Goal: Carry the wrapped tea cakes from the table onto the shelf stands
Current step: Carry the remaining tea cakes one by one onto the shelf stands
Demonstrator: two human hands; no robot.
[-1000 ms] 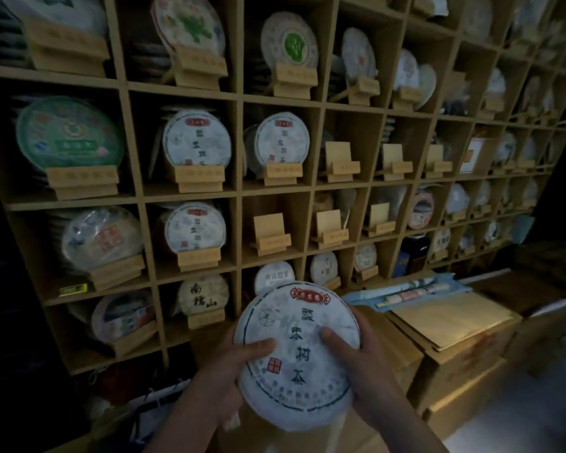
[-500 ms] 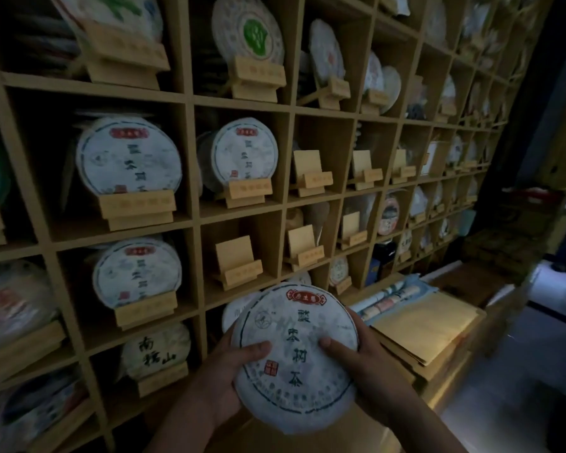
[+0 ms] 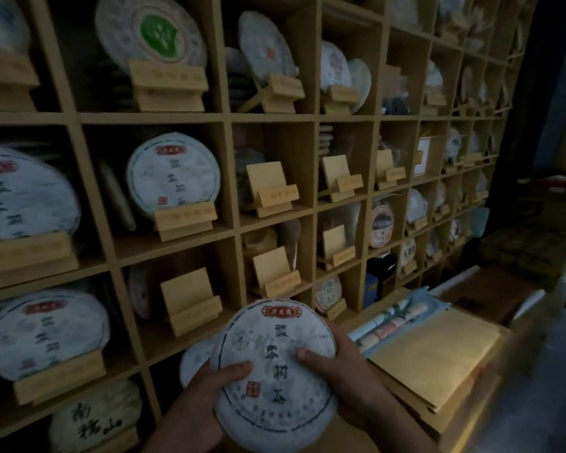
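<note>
Holding a round white paper-wrapped tea cake [image 3: 276, 374] with a red top label, left hand [image 3: 206, 393] and right hand [image 3: 343, 371] grip its sides below an empty wooden stand [image 3: 190, 300].

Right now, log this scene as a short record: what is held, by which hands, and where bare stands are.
held item: wrapped tea cake, white paper with a red label, face toward the camera
left hand: left hand grips the cake's left edge, thumb on its face
right hand: right hand grips the right edge, thumb on its face
nearest bare stand: empty wooden stand in the cubby just above the cake
other bare stands: middle row stand; lower stand
filled stand: matching cake upright on its stand
shelf: wooden shelf
</note>
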